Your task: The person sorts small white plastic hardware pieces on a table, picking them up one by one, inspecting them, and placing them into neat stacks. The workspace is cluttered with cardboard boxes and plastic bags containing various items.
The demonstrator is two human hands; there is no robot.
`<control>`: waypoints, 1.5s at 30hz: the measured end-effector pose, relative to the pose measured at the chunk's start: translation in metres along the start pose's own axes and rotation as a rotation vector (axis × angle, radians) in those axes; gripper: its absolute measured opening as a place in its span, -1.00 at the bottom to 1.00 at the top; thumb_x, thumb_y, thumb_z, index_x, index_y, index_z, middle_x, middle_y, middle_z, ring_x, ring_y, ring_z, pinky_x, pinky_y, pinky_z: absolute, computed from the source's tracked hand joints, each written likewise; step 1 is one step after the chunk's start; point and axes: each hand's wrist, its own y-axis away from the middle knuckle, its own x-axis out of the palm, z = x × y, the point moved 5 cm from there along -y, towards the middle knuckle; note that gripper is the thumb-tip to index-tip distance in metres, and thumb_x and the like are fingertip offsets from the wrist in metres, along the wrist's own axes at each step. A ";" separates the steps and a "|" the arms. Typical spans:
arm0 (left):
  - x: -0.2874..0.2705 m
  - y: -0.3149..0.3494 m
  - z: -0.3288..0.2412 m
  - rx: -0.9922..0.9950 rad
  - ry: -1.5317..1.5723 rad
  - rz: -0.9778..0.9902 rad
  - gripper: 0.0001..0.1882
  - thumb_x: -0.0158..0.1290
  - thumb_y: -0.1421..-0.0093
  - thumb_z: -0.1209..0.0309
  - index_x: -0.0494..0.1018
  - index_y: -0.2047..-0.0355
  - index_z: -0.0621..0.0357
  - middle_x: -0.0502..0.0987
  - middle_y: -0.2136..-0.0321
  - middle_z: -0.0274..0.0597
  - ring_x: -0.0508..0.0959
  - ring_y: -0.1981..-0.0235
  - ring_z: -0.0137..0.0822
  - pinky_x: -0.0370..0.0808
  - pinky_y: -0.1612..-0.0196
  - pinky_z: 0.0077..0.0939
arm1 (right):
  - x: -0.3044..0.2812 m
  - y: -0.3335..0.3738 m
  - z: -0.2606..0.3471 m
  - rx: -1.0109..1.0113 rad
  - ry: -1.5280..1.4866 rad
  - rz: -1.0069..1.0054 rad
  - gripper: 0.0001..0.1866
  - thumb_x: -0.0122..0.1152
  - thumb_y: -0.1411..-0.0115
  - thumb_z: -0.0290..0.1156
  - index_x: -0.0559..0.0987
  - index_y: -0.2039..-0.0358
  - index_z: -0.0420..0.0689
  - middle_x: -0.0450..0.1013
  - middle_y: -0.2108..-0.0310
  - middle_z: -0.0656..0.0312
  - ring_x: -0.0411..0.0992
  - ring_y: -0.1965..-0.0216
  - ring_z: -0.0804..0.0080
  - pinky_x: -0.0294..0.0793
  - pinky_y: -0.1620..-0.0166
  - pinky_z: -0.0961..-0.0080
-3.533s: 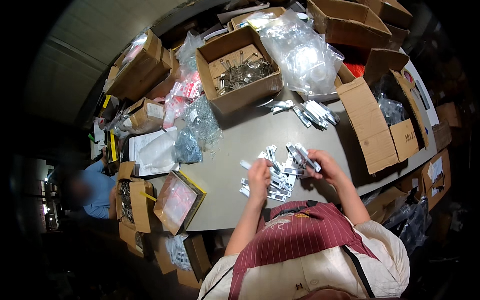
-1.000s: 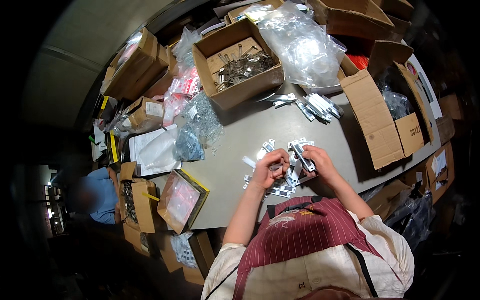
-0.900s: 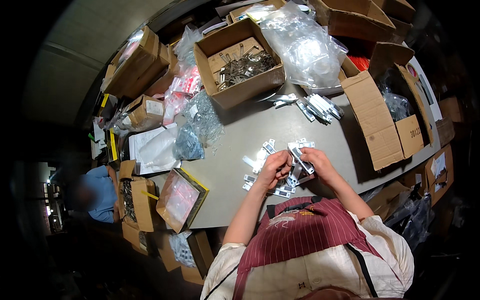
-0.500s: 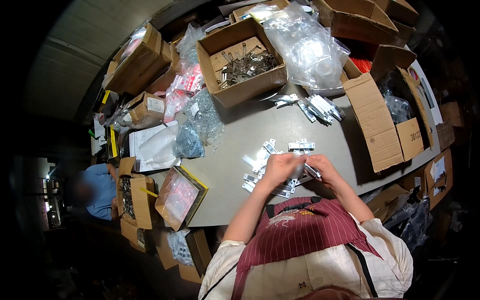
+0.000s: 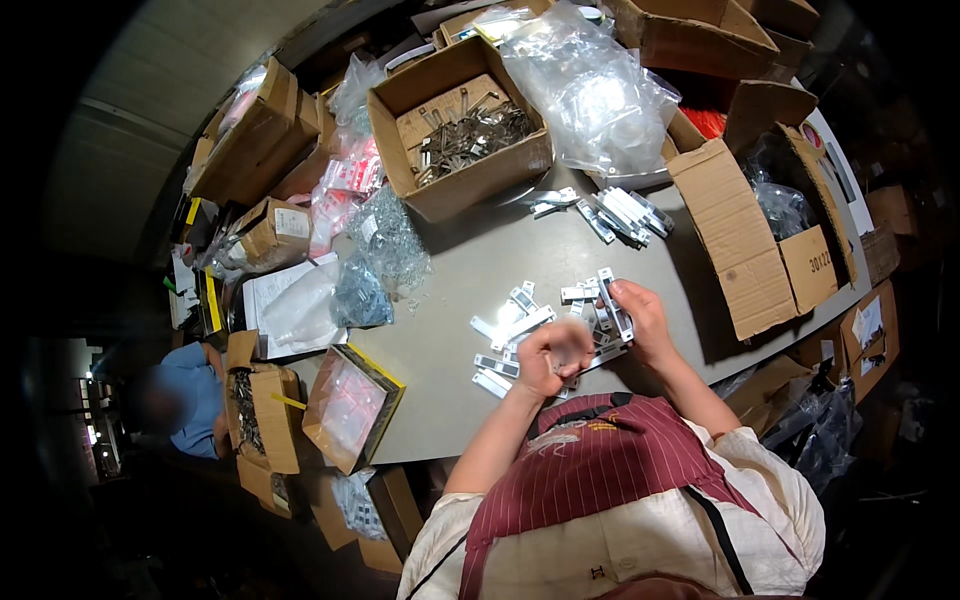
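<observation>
Just drew left hand (image 5: 554,358) away with blurred, curled fingers; cannot tell contents. Now gripping slim, silvery, metal-looking bar (image 5: 617,310) in fingers of right hand (image 5: 645,320) alone.

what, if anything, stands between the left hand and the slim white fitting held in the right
Nothing visible: the space between the left hand and the slim white fitting in the right hand looks open. Loose fittings lie below on the grey table.

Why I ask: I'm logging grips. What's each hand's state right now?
Left hand: curled, partly blurred; whether it holds anything cannot be told.
Right hand: closed on a slim silver-white part.
</observation>
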 end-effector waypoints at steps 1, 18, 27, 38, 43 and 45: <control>0.005 0.002 0.002 -0.038 -0.069 -0.002 -0.58 -0.08 -0.29 0.16 0.46 0.41 0.34 0.46 0.62 -0.03 0.29 0.75 -0.49 0.17 0.69 -0.72 | 0.002 -0.001 -0.003 -0.023 -0.013 0.007 -0.62 0.06 -0.38 -0.11 0.60 0.34 -0.18 0.44 0.56 0.41 0.26 0.60 0.75 0.17 0.53 0.73; 0.012 -0.003 0.019 -0.173 -0.767 -0.031 -0.50 -0.04 -0.39 0.00 0.52 0.45 0.20 0.25 0.74 -0.46 0.21 0.70 -0.58 0.13 0.60 -0.61 | -0.011 -0.006 -0.029 -0.132 0.556 0.140 -0.66 0.10 -0.39 -0.17 0.60 0.19 -0.23 0.47 0.60 0.31 0.37 0.56 0.69 0.37 0.48 0.60; 0.010 0.001 0.016 -0.103 -0.882 -0.001 -0.47 -0.08 -0.38 0.03 0.52 0.52 0.23 0.29 0.77 -0.42 0.28 0.69 -0.52 0.23 0.57 -0.52 | 0.003 0.000 -0.010 -0.178 0.694 0.270 -0.67 0.04 -0.38 -0.18 0.57 0.23 -0.21 0.45 0.54 0.19 0.40 0.48 0.55 0.42 0.36 0.47; 0.020 0.019 0.009 -0.090 -0.830 0.014 -0.50 -0.06 -0.39 0.08 0.52 0.55 0.22 0.31 0.77 -0.41 0.25 0.68 -0.56 0.14 0.59 -0.56 | 0.013 0.005 -0.011 -0.078 0.493 0.356 -0.66 0.04 -0.40 -0.18 0.55 0.28 -0.23 0.45 0.48 0.27 0.35 0.42 0.57 0.40 0.31 0.48; 0.025 0.015 0.003 -0.103 -0.909 -0.068 -0.54 -0.01 -0.38 0.08 0.51 0.51 0.20 0.33 0.72 -0.43 0.26 0.66 -0.57 0.16 0.57 -0.58 | 0.003 0.001 -0.022 -0.069 0.345 0.262 -0.66 0.04 -0.41 -0.20 0.57 0.24 -0.25 0.44 0.42 0.37 0.32 0.34 0.65 0.37 0.27 0.56; 0.019 0.013 0.003 -0.055 -0.903 -0.092 -0.60 0.02 -0.36 0.12 0.51 0.45 0.19 0.36 0.66 -0.42 0.28 0.62 -0.57 0.17 0.55 -0.59 | 0.006 0.001 -0.021 -0.075 0.269 0.247 -0.65 0.00 -0.43 -0.21 0.57 0.15 -0.27 0.44 0.36 0.36 0.32 0.29 0.66 0.35 0.22 0.60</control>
